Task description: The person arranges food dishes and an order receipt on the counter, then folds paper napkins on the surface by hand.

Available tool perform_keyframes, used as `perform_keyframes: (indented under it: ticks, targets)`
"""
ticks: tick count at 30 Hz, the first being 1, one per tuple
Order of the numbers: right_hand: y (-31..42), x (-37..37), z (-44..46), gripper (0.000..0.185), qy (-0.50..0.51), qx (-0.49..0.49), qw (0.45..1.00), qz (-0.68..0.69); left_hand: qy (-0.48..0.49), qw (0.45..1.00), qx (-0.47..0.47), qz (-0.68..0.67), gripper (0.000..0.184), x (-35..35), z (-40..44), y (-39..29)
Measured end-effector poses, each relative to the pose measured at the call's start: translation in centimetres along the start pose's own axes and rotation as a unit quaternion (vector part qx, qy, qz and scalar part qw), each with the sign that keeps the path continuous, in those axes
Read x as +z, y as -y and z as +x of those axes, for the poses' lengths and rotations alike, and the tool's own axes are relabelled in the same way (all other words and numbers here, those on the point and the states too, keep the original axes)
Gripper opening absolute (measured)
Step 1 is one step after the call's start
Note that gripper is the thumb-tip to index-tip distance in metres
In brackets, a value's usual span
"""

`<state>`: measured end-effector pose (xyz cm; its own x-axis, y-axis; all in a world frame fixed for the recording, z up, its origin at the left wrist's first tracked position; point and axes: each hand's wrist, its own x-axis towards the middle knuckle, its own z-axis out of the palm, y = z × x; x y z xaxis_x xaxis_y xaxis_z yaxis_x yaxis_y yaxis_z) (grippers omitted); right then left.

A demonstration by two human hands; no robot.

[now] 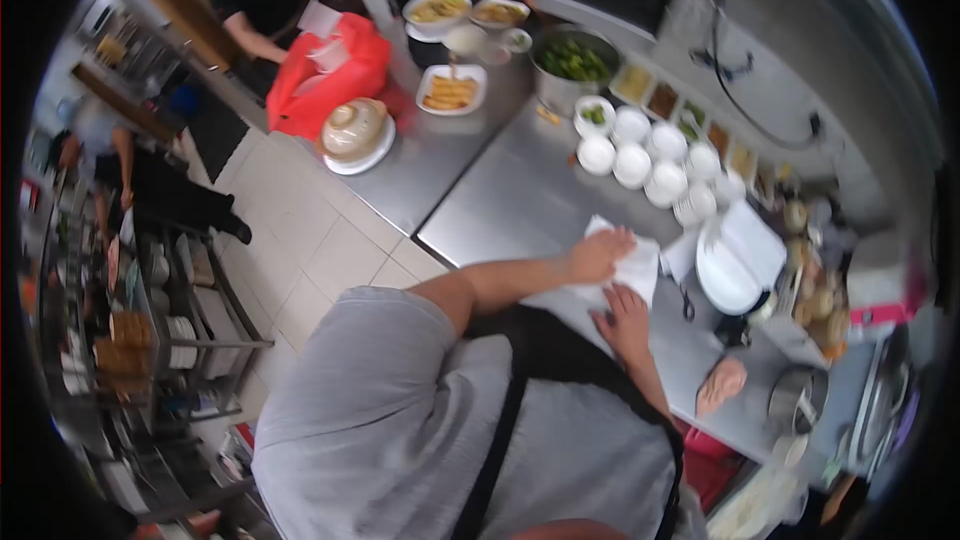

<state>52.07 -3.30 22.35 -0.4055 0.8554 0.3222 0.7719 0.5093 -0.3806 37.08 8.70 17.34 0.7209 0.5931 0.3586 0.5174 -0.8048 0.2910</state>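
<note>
A white cloth or paper sheet (640, 275) lies on the steel counter in front of me, its exact kind unclear. My left hand (602, 252) rests flat on its upper left part, fingers stretched out. Lower down, my right hand (626, 318) touches the near edge with its fingers apart. Beside the sheet, to the right, lie white oval dishes (728, 275). Stacks of small white bowls (645, 160) stand just beyond it; one bowl (594, 115) at the back holds something green.
A steel pot of greens (575, 68) stands by the wall near several condiment containers (663, 100). Leftward are a lidded clay pot (352, 130), a plate of fried pieces (450, 92) and a red bag (330, 75). Two people (255, 10) (130, 165) stand beyond. A metal pot (797, 398) sits at right.
</note>
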Motion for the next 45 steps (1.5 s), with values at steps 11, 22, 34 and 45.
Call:
perform_keyframes:
  ticks: [11, 22, 34, 45]
  targets:
    - [-2.7, 1.1, -0.1, 0.014, -0.053, 0.061, 0.994, 0.08, 0.025, 1.0, -0.01, -0.01, 0.06, 0.3, 0.8, 0.4]
    - [-3.2, 1.5, 0.0, 0.015, -0.05, 0.034, 0.995, 0.079, 0.021, 0.998, -0.029, -0.057, 0.055, -0.8, 0.3, 0.0]
    - [-3.0, 1.7, -1.1, 0.031, -0.03, -0.016, 0.999, -0.016, 0.023, 0.997, -0.04, -0.067, 0.053, -0.4, 0.3, 0.0]
    - [-3.4, 2.2, -0.4, 0.026, -0.051, -0.034, 0.998, -0.027, 0.01, 0.998, -0.027, -0.047, 0.053, -0.4, 0.5, 0.1]
